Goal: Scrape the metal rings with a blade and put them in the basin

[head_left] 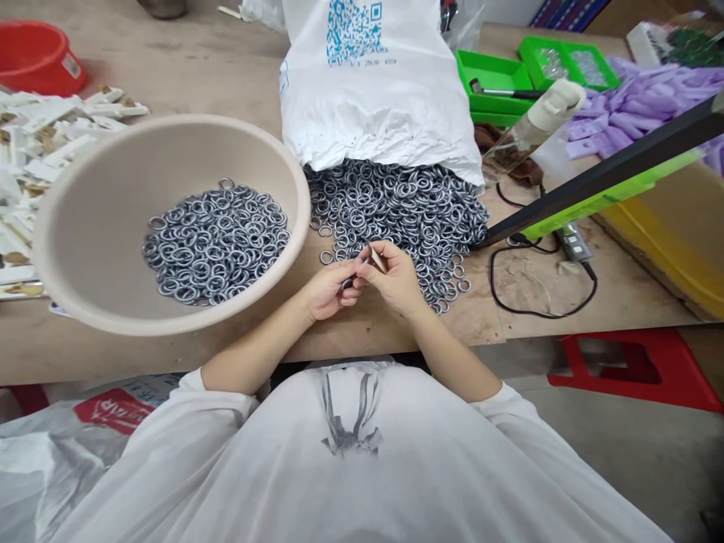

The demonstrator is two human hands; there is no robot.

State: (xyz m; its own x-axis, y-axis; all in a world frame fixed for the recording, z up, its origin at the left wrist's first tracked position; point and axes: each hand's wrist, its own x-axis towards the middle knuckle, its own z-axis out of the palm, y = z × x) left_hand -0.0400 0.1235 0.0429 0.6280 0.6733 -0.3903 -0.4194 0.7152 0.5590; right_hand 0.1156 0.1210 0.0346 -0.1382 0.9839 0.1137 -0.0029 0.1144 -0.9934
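Note:
My left hand (329, 292) is closed around a dark grey ring (347, 283), partly hidden by the fingers. Against it works my right hand (399, 280), closed on a small pale, pointed strip (378, 260) whose kind I cannot make out. The fingertips of both hands meet at the near edge of a heap of grey rings (404, 215), which spills from a white plastic bag (378, 105). To the left of my hands, a large beige basin (73, 226) holds a pile of similar loose rings (220, 241).
White strips (34, 151) and a red tub (37, 59) lie far left. At right are green trays (498, 72), a bottle (537, 124), purple pieces (639, 105), a slanted black bar (599, 170) and a cable (543, 313). A red stool (679, 369) stands below.

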